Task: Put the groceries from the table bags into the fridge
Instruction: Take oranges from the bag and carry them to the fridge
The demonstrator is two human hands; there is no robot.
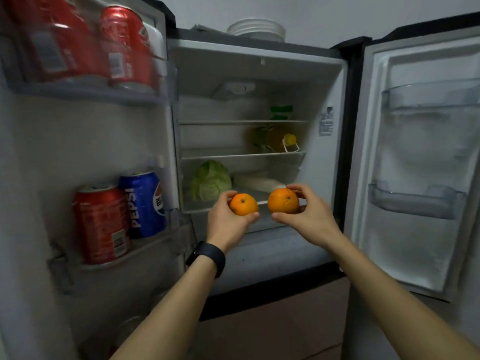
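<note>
The fridge [259, 63] stands open with both doors swung out. My left hand [226, 222] grips a small orange [243, 204] and wears a dark wristband. My right hand [309, 214] holds a larger orange [283, 201]. Both oranges hover just in front of the lowest shelf [226, 207], side by side and slightly apart. On that shelf lie a green cabbage [211, 181] and a white wrapped item [259, 182].
A yellow oil bottle [278, 139] lies on the middle shelf; a green item [281, 112] sits above. The left door holds red cans [122, 45], a red can [101, 224] and a blue Pepsi can [142, 203]. The right door bins [415, 201] hold nothing. White bowls [255, 28] rest on top.
</note>
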